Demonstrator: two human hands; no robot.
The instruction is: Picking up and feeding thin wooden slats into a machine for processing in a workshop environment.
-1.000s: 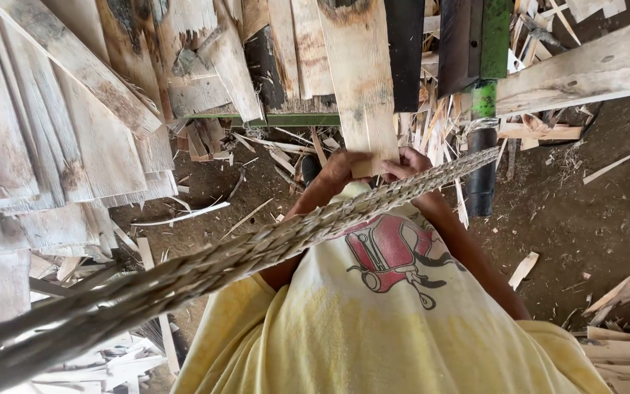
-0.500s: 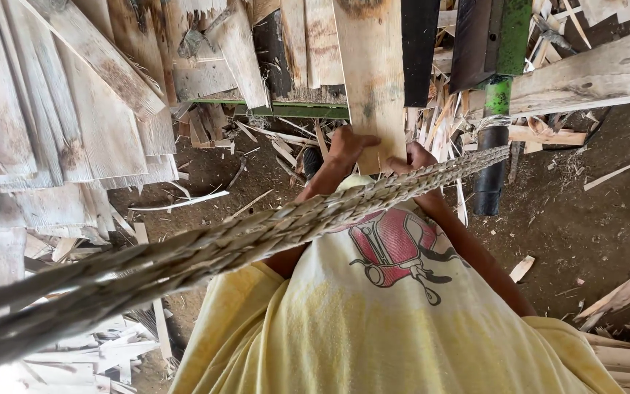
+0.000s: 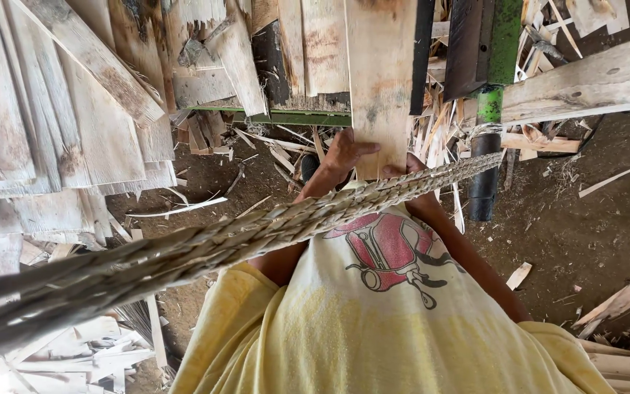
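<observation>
Fingers [image 3: 362, 148] of the left hand [image 3: 344, 155] are closed on the near left corner of a long, pale wooden plank [image 3: 380, 80], with the thumb laid across its top face.

Nearest the camera, a thick braided straw band [image 3: 257, 233] is seen slanting across the whole view, and below it a yellow shirt with a red print [image 3: 373, 328] fills the lower frame. Both forearms are stretched forward from under the band.

The right hand [image 3: 411, 166] is set at the near end of the wooden plank, but it is mostly hidden by the braid, so whether it is closed on the wood cannot be told.

Against a second ago, when both hands were cupped side by side at the plank's end, the left hand has been shifted out to the plank's left edge. The wooden plank is therefore judged to be held at the side as well as the end, and it still lies pointing away from the body.

Its far part is laid over a green metal machine frame [image 3: 506, 36], beside which a black cylinder [image 3: 484, 175] hangs. A stack of grey weathered boards [image 3: 52, 109] is piled at the left, and the dirt floor [image 3: 570, 233] is strewn with pale wood offcuts [image 3: 519, 275].
</observation>
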